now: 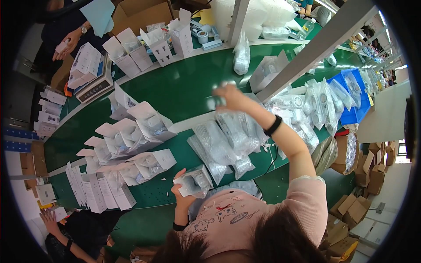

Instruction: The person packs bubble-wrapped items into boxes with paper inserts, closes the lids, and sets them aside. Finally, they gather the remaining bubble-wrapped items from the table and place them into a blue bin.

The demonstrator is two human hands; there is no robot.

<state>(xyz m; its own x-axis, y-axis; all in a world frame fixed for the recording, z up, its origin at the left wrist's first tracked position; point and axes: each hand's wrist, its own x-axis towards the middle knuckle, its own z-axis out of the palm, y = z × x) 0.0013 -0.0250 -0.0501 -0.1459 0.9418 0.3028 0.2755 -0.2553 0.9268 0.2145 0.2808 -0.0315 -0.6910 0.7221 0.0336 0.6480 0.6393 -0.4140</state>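
Green counter at a packing line: the left hand, fingers wrapped around an open white carton with a bubble-wrapped item inside, holds it near the body. The right hand reaches high, arm outstretched, fingers pinching a clear plastic bag. Held one-handed, the tilted carton could spill its contents.

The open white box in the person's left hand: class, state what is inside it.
The white box, gripped by the left hand, holds a clear crinkled plastic bag. What the bag wraps stays hidden behind the glare and box walls.
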